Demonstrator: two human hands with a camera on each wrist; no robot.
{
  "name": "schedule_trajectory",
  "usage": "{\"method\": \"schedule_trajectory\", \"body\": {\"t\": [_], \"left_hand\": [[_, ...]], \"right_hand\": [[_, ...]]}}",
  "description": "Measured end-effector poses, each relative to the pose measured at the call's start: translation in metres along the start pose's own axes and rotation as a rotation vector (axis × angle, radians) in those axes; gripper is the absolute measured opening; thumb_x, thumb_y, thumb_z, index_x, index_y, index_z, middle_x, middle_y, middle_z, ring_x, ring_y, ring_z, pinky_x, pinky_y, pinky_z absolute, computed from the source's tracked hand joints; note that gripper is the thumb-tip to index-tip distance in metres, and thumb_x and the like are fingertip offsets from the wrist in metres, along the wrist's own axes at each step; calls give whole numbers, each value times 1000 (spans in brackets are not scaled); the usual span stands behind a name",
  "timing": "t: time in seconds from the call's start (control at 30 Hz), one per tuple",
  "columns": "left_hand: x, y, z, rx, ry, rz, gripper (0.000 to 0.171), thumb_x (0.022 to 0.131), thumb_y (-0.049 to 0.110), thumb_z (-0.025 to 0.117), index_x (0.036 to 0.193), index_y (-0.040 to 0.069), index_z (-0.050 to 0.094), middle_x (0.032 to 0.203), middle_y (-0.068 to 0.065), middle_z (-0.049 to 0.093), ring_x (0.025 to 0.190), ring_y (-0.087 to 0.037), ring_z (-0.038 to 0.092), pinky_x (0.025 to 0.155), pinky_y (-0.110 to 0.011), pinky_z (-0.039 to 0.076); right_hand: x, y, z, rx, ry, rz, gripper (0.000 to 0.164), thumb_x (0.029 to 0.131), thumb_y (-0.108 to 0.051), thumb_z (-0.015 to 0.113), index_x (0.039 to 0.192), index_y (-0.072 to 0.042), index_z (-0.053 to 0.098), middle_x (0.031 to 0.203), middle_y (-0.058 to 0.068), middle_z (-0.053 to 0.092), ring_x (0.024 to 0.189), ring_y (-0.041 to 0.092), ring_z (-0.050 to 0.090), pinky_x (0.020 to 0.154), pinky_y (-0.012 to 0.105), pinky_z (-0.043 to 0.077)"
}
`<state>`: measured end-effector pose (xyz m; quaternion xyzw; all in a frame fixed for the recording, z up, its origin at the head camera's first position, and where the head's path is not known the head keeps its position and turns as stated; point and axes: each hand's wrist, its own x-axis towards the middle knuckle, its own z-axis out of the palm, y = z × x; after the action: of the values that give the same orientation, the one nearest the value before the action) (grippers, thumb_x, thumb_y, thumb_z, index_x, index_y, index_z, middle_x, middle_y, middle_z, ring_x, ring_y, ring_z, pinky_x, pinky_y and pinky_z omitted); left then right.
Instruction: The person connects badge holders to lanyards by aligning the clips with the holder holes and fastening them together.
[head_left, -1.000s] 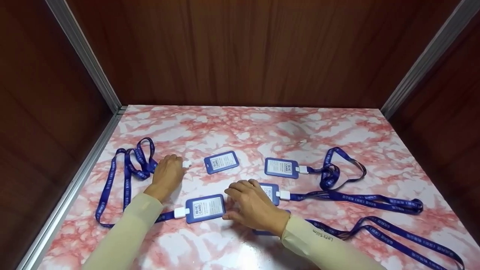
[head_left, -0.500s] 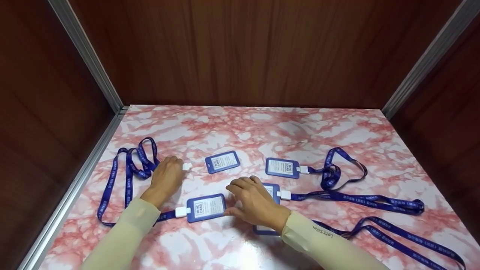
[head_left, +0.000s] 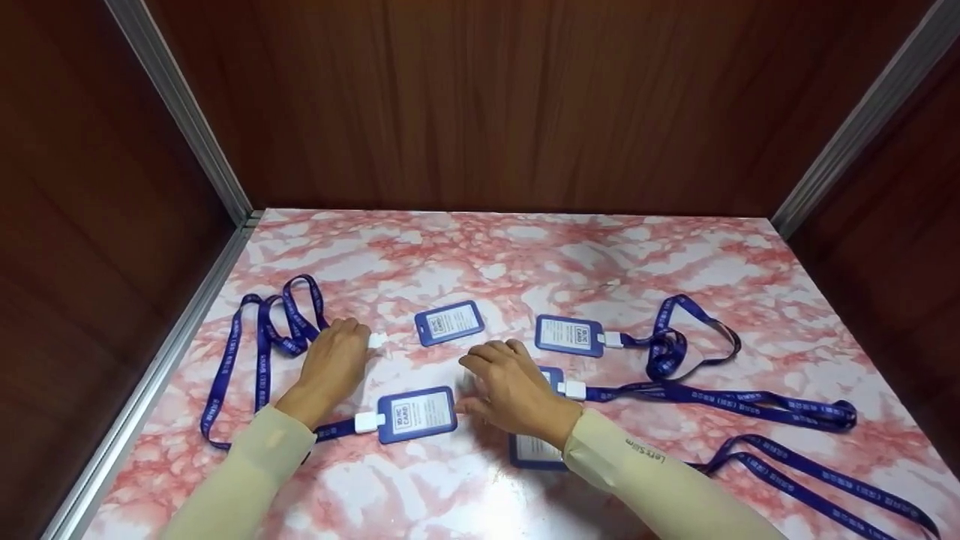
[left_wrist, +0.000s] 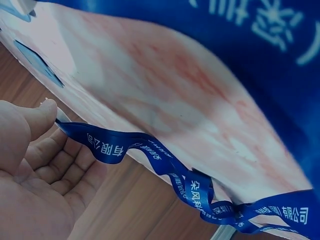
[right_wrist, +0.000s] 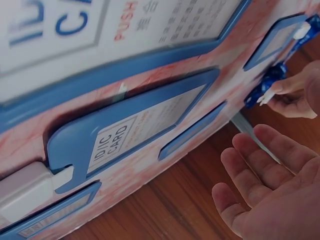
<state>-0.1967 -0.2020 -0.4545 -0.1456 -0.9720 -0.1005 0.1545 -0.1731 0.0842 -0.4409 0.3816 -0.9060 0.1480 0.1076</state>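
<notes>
My left hand [head_left: 330, 367] pinches the white plastic clip [head_left: 376, 340] of a blue lanyard between thumb and fingers. In the left wrist view the printed lanyard strap [left_wrist: 107, 147] trails from that clip in loose folds. A blue badge holder [head_left: 450, 323] without a strap lies just beyond, to the right of the clip. My right hand [head_left: 517, 390] hovers over the middle of the table, fingers spread and relaxed, holding nothing; its palm [right_wrist: 280, 200] shows bare in the right wrist view. Beneath it are two badge holders, one [head_left: 536, 450] partly hidden by the wrist.
Another badge holder [head_left: 418, 415] with a white clip lies between the forearms. At the right, a further badge holder [head_left: 569, 334] joins a coiled lanyard [head_left: 667, 352]. More straps [head_left: 750, 405] stretch rightward over the marbled table [head_left: 517, 255]. Dark wood panels [head_left: 495, 105] enclose the table.
The right hand has risen slightly away from the badge holder between the forearms, uncovering more of the lower holder. The left hand keeps its pinch on the clip, nearly in place.
</notes>
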Motion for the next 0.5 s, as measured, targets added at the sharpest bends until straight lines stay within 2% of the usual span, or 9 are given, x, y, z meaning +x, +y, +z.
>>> {"method": "schedule_trajectory", "body": {"t": [0.3,0.5], "left_hand": [[-5,6,-1,9,4,41,19,81,11,75,87,-1,62,85,-13,57,86,-33,55,80,-46,46],[-6,9,-2,-9,-4,56,18,82,11,75,87,-1,62,85,-13,56,84,-32,54,79,-46,45]], "right_hand": [[12,9,2,-29,-52,46,62,78,-52,72,123,-9,61,122,5,61,114,23,52,99,48,35],[23,16,4,-23,-56,70,59,80,-48,72,123,-9,61,122,5,61,114,23,53,100,50,35]]}}
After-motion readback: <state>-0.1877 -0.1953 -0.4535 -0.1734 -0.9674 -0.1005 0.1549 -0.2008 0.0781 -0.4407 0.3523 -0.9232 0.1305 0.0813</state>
